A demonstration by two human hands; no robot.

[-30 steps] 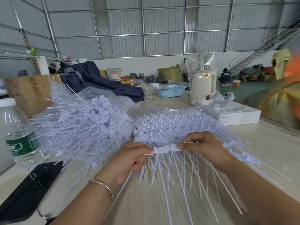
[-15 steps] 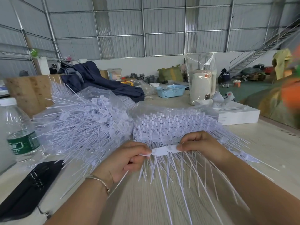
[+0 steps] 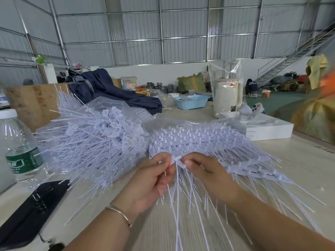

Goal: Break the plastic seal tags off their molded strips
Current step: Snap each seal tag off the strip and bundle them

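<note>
Seal tags, white plastic, on one molded strip: the strip is pinched at its folded top between the two hands, above the counter, with its thin tails hanging down between the wrists. The tails are blurred and cannot be counted.

Far left, one water bottle with a green label and white cap stands upright on the counter. Just in front of it lies one flat black object. Next to the right is one clear bag of loose tags, heaped, too many to count.

Left hand: thumb and fingers curled, gripping the left end of the strip; one thin bangle on the wrist. Right hand: thumb and fingers curled, pinching the right end. The fingertips of the two hands nearly meet.

Behind the hands lies one stack of unbroken strips, fanned out, tails pointing toward the viewer; number of strips cannot be told. Further back: one dark blue garment, one light blue basket, one white cylinder in a clear bag, one white box at the right
</note>
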